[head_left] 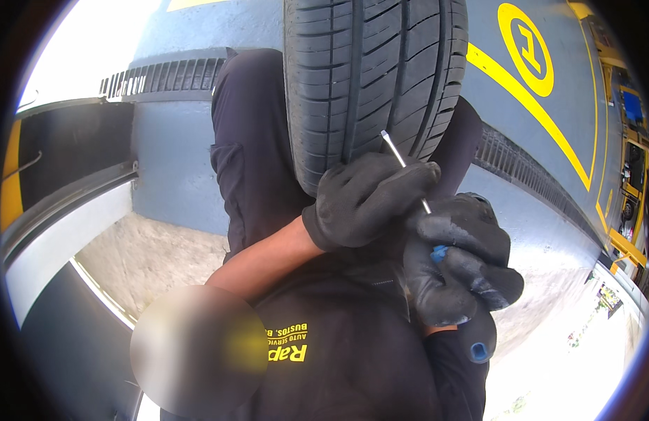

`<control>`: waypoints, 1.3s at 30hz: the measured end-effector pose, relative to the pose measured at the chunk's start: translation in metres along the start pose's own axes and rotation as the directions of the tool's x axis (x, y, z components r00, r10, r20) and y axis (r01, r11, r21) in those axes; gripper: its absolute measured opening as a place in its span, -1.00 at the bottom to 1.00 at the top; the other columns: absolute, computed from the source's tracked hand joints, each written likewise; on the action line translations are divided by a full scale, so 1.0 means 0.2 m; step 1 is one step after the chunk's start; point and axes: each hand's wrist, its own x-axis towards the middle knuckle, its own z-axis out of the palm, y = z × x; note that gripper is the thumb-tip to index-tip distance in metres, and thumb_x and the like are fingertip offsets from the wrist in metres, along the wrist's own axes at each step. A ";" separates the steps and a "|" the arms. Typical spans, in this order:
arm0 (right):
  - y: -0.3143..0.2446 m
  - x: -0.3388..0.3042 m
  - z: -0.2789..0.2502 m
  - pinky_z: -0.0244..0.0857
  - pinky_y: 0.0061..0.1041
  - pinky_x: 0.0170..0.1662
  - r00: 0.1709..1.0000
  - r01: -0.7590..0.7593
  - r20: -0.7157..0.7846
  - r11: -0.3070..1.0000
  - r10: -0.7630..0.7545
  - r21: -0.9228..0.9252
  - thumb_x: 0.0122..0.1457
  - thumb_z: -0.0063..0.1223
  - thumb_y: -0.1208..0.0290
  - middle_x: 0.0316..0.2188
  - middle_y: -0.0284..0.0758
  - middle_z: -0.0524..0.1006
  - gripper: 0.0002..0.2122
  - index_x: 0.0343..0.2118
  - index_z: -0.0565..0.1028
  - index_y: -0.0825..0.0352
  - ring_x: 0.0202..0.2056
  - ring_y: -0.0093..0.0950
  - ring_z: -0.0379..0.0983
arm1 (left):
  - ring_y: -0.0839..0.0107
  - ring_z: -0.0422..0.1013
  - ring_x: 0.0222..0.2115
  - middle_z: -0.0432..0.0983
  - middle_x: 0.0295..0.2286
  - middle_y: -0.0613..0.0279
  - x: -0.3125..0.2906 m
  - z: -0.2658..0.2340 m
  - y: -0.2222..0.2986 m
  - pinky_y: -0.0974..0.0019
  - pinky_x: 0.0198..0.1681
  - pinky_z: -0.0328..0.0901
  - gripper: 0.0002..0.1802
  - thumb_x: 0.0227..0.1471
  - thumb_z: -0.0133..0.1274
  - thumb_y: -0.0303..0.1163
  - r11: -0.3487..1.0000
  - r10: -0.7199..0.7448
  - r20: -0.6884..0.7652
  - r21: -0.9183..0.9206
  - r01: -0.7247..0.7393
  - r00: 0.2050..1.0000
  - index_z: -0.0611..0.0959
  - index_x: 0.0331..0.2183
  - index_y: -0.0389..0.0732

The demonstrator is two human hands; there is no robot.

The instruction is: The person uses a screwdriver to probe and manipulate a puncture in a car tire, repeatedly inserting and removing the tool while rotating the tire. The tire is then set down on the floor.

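Observation:
A screwdriver [393, 149] with a thin metal shaft slants across my two gloved hands, its tip up near the tyre tread. My right hand [465, 256] is closed around its handle; blue shows between the fingers, and the dark handle end with a blue centre sticks out below. My left hand [366, 200], in a black glove, is closed with its fingers at the shaft, part of which they hide. A black tyre [373, 70] stands upright between my knees, tread toward me. The left hand sits right against the lower tread. The tip's contact with the rubber cannot be made out.
Under the tyre lies a blue-grey floor [177, 165] with yellow markings. A dark drain grate [170, 78] crosses it on both sides of my legs. At left stands a black and yellow structure [72, 158]; yellow equipment [630, 245] lines the far right.

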 end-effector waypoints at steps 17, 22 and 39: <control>0.04 0.00 0.06 0.34 -0.39 -0.59 0.954 -0.135 -0.252 0.982 0.166 0.134 0.40 -0.23 0.12 -0.61 -0.18 0.45 -0.70 -0.36 0.26 0.26 -0.70 -0.40 0.34 | 0.31 0.62 -0.32 0.68 -0.19 0.12 0.00 -0.02 0.01 0.33 -0.32 0.51 -0.52 -0.10 0.27 -0.47 0.997 -0.060 0.014 -0.038 0.061 0.998 0.68 -0.06 -0.31; 0.10 0.15 0.06 0.14 -0.58 -0.74 0.800 -0.485 -0.412 0.875 0.436 -0.016 0.39 -0.29 0.12 -0.73 -0.23 0.27 -0.63 -0.46 0.28 0.29 -0.83 -0.51 0.10 | 0.41 0.50 -0.54 0.52 -0.48 0.29 -0.01 0.04 0.01 0.36 -0.51 0.39 -0.46 -0.15 0.23 -0.50 0.991 0.037 -0.073 0.132 -0.027 0.997 0.64 -0.02 -0.35; -0.10 -0.19 0.01 0.49 -0.37 -0.33 0.937 -0.248 0.294 0.953 0.190 0.173 0.30 0.06 0.29 -0.23 0.04 0.58 -0.75 -0.16 0.40 0.39 -0.39 -0.26 0.57 | 0.29 0.62 -0.28 0.69 -0.21 0.27 -0.18 -0.20 -0.01 0.21 -0.20 0.48 -0.51 -0.17 0.31 -0.17 0.989 -0.130 0.185 -0.047 0.141 0.974 0.72 -0.11 -0.08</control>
